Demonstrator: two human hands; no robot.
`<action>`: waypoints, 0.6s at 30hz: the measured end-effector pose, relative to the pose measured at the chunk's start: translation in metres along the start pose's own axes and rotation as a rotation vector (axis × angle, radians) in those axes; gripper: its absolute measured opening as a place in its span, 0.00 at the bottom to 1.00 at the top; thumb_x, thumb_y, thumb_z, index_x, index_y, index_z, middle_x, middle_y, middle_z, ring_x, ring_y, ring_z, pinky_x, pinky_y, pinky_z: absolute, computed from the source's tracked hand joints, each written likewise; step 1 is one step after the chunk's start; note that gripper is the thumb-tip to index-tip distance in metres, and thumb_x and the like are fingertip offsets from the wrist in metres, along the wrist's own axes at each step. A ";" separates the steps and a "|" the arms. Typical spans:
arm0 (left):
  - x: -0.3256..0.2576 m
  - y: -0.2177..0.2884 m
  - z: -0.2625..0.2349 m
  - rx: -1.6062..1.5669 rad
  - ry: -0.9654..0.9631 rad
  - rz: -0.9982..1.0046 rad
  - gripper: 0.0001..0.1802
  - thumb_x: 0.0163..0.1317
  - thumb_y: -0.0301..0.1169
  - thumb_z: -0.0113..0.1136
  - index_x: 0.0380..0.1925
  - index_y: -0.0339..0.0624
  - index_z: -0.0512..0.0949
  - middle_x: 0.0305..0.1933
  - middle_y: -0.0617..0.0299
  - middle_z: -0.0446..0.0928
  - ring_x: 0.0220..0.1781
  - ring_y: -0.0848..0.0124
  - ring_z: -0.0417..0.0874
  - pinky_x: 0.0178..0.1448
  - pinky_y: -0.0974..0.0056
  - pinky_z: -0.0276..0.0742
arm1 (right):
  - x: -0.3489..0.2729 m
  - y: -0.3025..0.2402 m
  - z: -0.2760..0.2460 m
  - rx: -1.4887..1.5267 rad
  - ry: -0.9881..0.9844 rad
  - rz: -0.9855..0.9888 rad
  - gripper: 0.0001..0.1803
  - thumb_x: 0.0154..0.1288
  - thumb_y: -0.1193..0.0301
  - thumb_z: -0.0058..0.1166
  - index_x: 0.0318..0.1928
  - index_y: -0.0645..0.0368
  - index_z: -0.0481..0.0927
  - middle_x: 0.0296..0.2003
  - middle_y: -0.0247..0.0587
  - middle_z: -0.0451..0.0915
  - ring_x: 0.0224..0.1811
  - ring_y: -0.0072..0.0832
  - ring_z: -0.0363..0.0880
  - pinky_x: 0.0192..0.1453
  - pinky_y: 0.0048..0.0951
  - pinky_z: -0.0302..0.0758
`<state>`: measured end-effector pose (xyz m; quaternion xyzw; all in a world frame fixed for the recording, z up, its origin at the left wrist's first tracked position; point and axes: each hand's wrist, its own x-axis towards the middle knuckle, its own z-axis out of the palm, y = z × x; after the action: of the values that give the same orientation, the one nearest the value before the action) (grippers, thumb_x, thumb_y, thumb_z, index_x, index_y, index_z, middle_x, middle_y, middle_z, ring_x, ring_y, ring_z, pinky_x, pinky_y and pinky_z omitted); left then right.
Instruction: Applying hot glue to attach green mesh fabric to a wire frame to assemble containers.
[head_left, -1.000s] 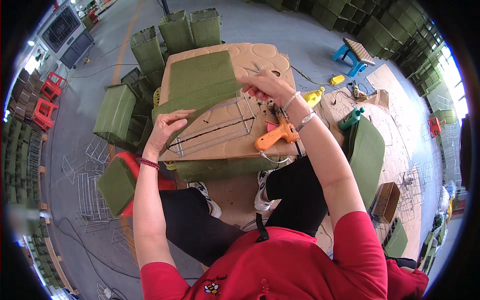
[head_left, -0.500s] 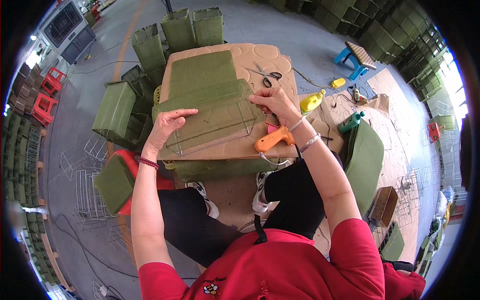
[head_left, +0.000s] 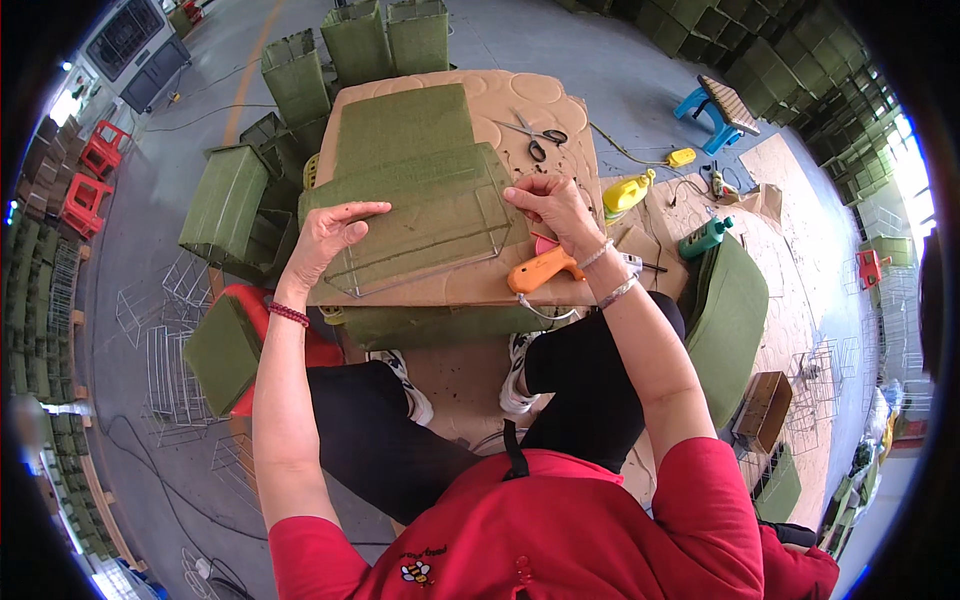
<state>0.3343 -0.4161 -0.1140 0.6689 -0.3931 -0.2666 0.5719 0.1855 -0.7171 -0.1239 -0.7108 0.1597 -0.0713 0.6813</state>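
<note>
A green felt-like sheet (head_left: 405, 135) lies spread over the cardboard-topped table (head_left: 520, 95) before me. A thin metal wire frame (head_left: 430, 272) rests at its near part, its outline showing against the green. My left hand (head_left: 335, 235) is at the sheet's left side, fingers stretched out and apart from the thumb. At the right edge, my right hand (head_left: 550, 208) pinches the sheet beside a corner of the wire frame; its fingertips partly hide the grip. An orange glue gun (head_left: 545, 270) lies just below my right hand. Black-handled scissors (head_left: 537, 143) lie beyond the sheet.
A yellow bottle (head_left: 627, 192) and a green bottle (head_left: 705, 238) stand to the right. Green boxes (head_left: 225, 205) crowd the table's left and far sides. A blue-legged stool (head_left: 715, 112) stands far right. Wire frames (head_left: 178, 375) lie on the floor at left.
The table and sheet appear slightly higher in the picture as the view shifts. Both hands keep nearly the same places on the sheet, the right still pinching.
</note>
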 end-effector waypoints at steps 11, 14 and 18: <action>0.000 0.000 0.000 0.011 0.011 0.002 0.26 0.58 0.45 0.63 0.50 0.36 0.78 0.53 0.57 0.78 0.60 0.69 0.74 0.68 0.63 0.61 | 0.000 0.011 0.001 0.083 0.031 0.028 0.08 0.58 0.70 0.64 0.30 0.61 0.83 0.21 0.23 0.74 0.22 0.11 0.65 0.25 0.15 0.60; -0.002 0.001 0.001 0.011 0.017 0.022 0.24 0.60 0.43 0.61 0.50 0.36 0.79 0.53 0.57 0.79 0.59 0.69 0.74 0.67 0.63 0.62 | 0.001 0.015 0.001 0.086 0.031 0.027 0.07 0.58 0.70 0.64 0.29 0.61 0.83 0.21 0.23 0.74 0.22 0.11 0.65 0.25 0.15 0.60; 0.000 0.002 0.005 0.017 0.041 0.035 0.20 0.62 0.40 0.59 0.48 0.38 0.80 0.51 0.58 0.80 0.58 0.70 0.75 0.67 0.64 0.63 | 0.002 0.018 -0.002 0.070 0.028 -0.010 0.06 0.61 0.70 0.62 0.31 0.59 0.82 0.22 0.21 0.73 0.22 0.09 0.64 0.24 0.12 0.60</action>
<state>0.3298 -0.4192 -0.1130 0.6721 -0.3949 -0.2394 0.5788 0.1846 -0.7203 -0.1424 -0.6864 0.1632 -0.0903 0.7029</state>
